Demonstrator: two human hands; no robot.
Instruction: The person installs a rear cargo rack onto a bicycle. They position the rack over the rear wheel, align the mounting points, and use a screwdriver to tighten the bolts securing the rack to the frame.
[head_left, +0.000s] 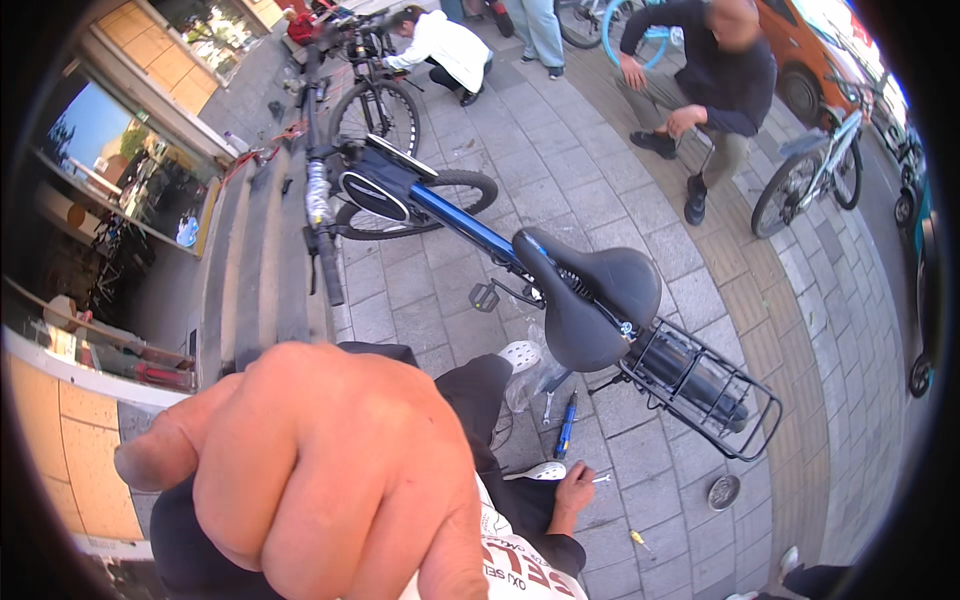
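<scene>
Very near the camera, my left hand (352, 450) fills the lower left with its back towards me. Its fingers curl, one sticks out to the left, and the palm is hidden. Lower right of it, my right hand (574, 489) rests low over the paving, holding a small metal wrench (602, 478) whose end pokes out. A blue-framed bicycle (465, 221) stands before me, with a wide black saddle (600, 300) and a black rear rack (701, 386). Between it and my right hand lie a blue-and-black tool (566, 426) and another wrench (547, 409).
A clear plastic bag (525, 382) lies by my white clog (520, 356). On the paving are a round metal dish (724, 493) and a yellow-handled tool (637, 538). Steps (255, 247) run along the left. One person (697, 90) sits at the upper right; another (457, 52) crouches by a bicycle.
</scene>
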